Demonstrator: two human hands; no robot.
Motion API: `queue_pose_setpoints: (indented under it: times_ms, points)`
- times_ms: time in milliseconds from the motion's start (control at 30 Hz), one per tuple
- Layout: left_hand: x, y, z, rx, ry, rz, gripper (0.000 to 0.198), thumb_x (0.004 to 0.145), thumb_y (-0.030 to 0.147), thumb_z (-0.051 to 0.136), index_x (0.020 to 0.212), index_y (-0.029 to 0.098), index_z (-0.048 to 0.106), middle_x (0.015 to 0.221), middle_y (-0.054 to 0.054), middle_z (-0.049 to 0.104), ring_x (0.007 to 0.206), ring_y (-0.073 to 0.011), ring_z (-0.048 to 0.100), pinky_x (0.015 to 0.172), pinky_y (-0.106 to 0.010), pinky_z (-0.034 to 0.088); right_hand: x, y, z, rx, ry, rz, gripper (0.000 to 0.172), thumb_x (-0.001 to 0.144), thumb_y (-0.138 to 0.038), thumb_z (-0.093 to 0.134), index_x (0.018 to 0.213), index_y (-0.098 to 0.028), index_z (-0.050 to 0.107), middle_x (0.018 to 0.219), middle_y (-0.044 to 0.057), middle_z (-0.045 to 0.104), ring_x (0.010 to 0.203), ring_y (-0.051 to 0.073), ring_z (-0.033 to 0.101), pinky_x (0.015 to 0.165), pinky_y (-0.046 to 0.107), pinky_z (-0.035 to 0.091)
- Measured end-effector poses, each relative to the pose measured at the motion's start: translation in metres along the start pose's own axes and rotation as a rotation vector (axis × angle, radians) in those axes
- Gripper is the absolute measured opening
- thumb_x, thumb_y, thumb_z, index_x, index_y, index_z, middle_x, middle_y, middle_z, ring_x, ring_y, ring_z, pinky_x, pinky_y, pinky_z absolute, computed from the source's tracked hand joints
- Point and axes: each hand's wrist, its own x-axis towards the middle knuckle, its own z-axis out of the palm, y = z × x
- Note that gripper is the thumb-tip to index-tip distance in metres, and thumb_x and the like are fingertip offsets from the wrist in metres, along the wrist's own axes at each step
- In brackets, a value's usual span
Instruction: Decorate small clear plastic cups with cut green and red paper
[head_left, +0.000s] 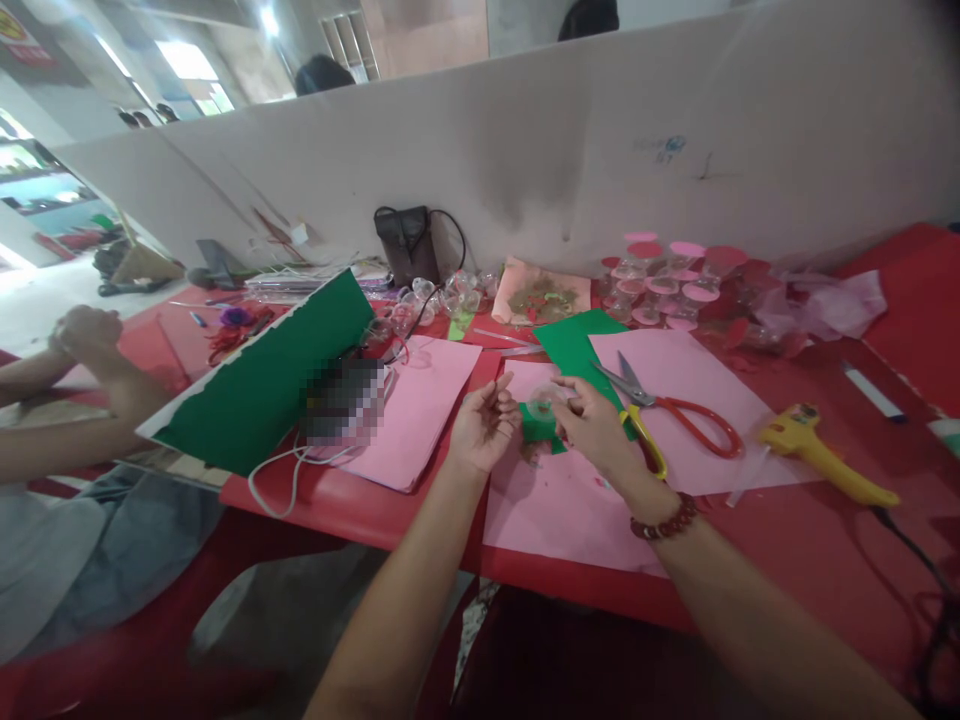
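My right hand [589, 420], with a dark red bead bracelet on its wrist, pinches a round clear plastic piece [540, 403] over the pink paper [570, 520]. To its left, my left hand [487, 425] is turned palm up, fingers curled in; anything in them is too small to make out. Green paper scraps [538, 428] lie under the plastic piece. Scissors [666, 402] with one red and one yellow handle rest opened just right of my right hand, on another pink sheet [697, 360]. A yellow glue gun [825, 455] lies farther right.
Clear plastic pieces with pink discs [675, 285] stand at the back right, more clear pieces [450, 298] at the back middle. A black bag [407, 245] leans on the partition [517, 150]. A green board [270, 385] tilts at left, beside another person's arms [90, 400]. A marker [874, 392] lies right.
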Motion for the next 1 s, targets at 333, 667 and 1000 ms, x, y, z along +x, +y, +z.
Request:
queue_pose_setpoints:
  times_ms: [333, 667, 1000]
  points:
    - [-0.0029, 0.0028, -0.0032, -0.115, -0.018, -0.100, 0.024, 0.094, 0.017, 0.045, 0.092, 0.007, 0.067, 0.054, 0.005, 0.039, 0.043, -0.0036, 0.038, 0.041, -0.014, 0.029, -0.0014, -0.0009, 0.0006, -0.012, 0.025, -0.020, 0.040, 0.077, -0.034, 0.053, 0.112, -0.016, 0.061, 0.061, -0.002, 0.059, 0.048, 0.013, 0.051, 0.049, 0.025, 0.041]
    - [-0.0031, -0.0020, 0.0001, -0.048, 0.069, -0.099, 0.017, 0.090, 0.009, 0.056, 0.074, 0.010, 0.060, 0.053, 0.005, 0.043, 0.041, -0.0006, 0.037, 0.038, -0.010, 0.027, -0.0031, -0.0043, 0.0027, 0.023, -0.004, 0.012, 0.037, 0.077, -0.035, 0.053, 0.108, -0.016, 0.061, 0.063, -0.001, 0.060, 0.048, 0.013, 0.051, 0.048, 0.025, 0.039]
    - [-0.0022, -0.0027, -0.0043, 0.268, 0.080, 0.098, 0.017, 0.079, 0.027, 0.074, 0.078, 0.011, 0.069, 0.065, -0.003, 0.061, 0.050, -0.0042, 0.047, 0.042, -0.015, 0.033, -0.0039, 0.0001, 0.0034, -0.020, 0.014, -0.016, 0.033, 0.078, -0.032, 0.054, 0.106, -0.018, 0.063, 0.060, -0.002, 0.060, 0.048, 0.013, 0.051, 0.047, 0.024, 0.039]
